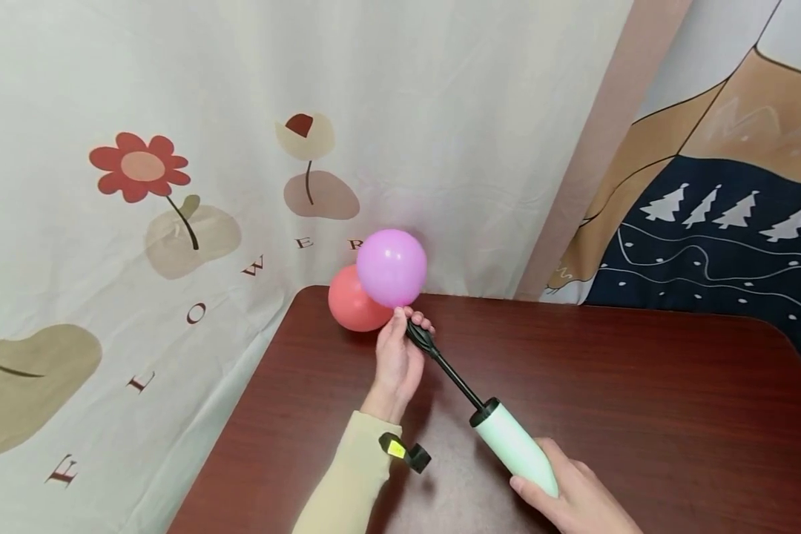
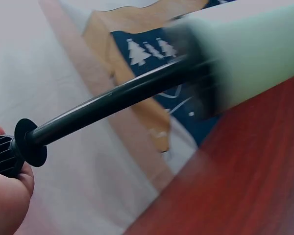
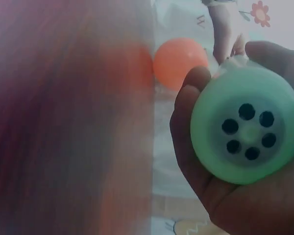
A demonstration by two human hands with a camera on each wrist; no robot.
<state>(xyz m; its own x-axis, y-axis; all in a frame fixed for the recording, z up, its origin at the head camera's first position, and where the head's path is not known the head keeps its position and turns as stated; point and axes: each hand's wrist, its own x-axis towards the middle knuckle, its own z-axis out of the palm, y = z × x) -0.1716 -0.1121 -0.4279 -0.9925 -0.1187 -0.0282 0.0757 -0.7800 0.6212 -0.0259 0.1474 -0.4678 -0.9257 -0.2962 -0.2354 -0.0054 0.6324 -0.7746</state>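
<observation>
A mint-green balloon pump (image 1: 515,449) slants across the head view, its black rod (image 1: 459,382) drawn out of the barrel. My right hand (image 1: 577,486) grips the barrel near its rounded end, which shows several dark holes in the right wrist view. At the other end, my left hand (image 1: 403,352) holds the black ribbed handle (image 1: 419,335) together with the neck of a pink-purple balloon (image 1: 391,267). That balloon is round and inflated, standing just above the fingertips. Behind it a red balloon (image 1: 359,300), also inflated, sits on the table, partly covered by the purple one.
A dark reddish wooden table (image 1: 641,386) spreads under both hands. Behind it hangs a pale curtain (image 1: 480,148) printed with flowers and letters, and to the right a dark blue cloth (image 1: 721,252) with white trees. A black strap device (image 1: 407,452) is on the left wrist.
</observation>
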